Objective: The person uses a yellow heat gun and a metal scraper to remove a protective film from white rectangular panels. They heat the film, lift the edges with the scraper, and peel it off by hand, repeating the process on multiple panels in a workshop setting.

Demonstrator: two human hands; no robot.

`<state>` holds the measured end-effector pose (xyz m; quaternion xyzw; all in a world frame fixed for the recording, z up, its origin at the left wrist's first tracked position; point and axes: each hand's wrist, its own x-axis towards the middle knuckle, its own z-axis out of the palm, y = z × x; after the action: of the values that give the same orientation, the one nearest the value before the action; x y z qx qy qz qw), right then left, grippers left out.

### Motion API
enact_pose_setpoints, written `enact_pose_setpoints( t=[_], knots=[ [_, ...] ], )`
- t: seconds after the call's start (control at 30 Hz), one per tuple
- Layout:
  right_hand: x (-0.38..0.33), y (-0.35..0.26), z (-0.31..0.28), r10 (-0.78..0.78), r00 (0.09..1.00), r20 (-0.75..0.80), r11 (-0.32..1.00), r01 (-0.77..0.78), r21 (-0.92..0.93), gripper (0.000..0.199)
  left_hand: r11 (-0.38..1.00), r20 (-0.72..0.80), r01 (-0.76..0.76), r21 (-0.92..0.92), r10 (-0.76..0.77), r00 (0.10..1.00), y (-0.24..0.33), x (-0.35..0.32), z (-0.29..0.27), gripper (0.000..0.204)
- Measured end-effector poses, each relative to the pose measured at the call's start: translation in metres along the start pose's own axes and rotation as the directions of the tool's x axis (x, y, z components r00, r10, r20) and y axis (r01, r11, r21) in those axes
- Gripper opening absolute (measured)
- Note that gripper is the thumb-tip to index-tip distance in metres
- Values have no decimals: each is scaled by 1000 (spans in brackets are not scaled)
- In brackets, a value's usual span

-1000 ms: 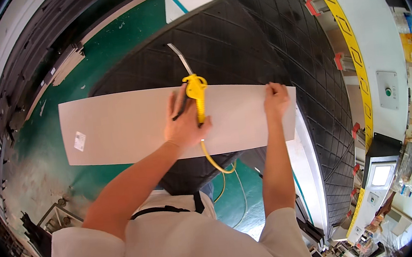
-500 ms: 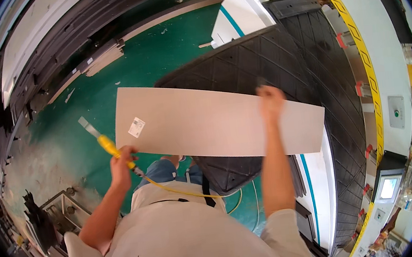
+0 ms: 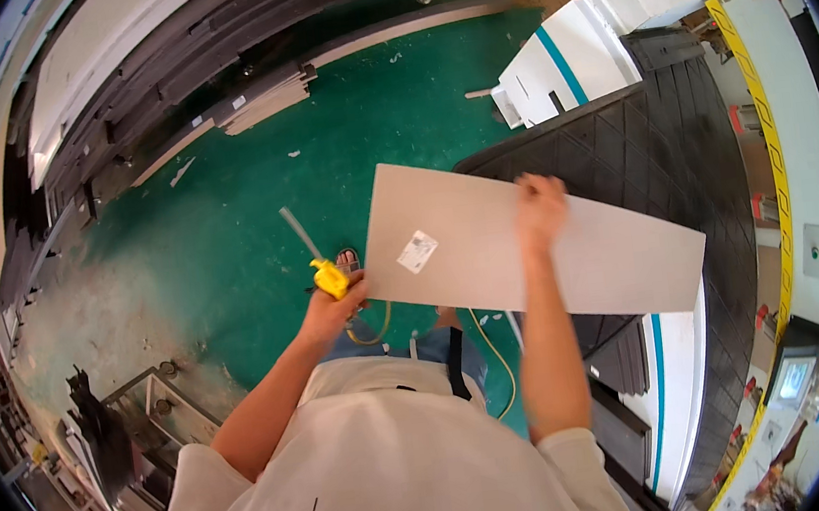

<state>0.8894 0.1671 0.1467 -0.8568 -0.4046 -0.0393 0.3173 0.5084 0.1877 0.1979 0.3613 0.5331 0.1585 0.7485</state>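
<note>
In my left hand [image 3: 334, 311] is a yellow air blow gun [image 3: 329, 278], its thin pale nozzle aimed away from me over the floor. A thin yellow hose [image 3: 501, 346] trails from it past my legs. My right hand [image 3: 542, 212] is over a pale beige rectangular panel [image 3: 628, 247], its fingers curled; whatever they may hold is hidden. The panel has a white label [image 3: 417, 252] near its left end. Its right part lies over a black, grooved machine bed [image 3: 597, 144], while its left end juts out over the green floor.
Stacked dark and pale boards [image 3: 165, 112] run along the far left. White machine housing [image 3: 563, 55] with a teal stripe stands beyond the bed. A yellow-marked white rail [image 3: 764, 118] with a green button [image 3: 815, 253] and small screen [image 3: 795, 380] runs along the right. A metal frame [image 3: 161, 406] stands lower left.
The view has shifted, so the panel and bed appear farther right. The blow gun has swung in closer to the panel's left end, and my right hand sits nearer the panel's middle.
</note>
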Motion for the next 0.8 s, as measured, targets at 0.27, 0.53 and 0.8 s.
enact_pose_setpoints(
  t=[0.27,0.53,0.8],
  knots=[
    [-49,-252,102,-45,935,351,960,-56,274,11,987,269,155,45,-162,950,9,23,-31,44],
    [-10,-187,52,-257,916,308,956,196,216,6,927,432,322,-193,-214,876,-19,38,-48,46],
    [-12,-182,33,-602,607,518,798,479,366,15,857,556,392,-334,-157,816,-21,47,-59,65]
  ],
)
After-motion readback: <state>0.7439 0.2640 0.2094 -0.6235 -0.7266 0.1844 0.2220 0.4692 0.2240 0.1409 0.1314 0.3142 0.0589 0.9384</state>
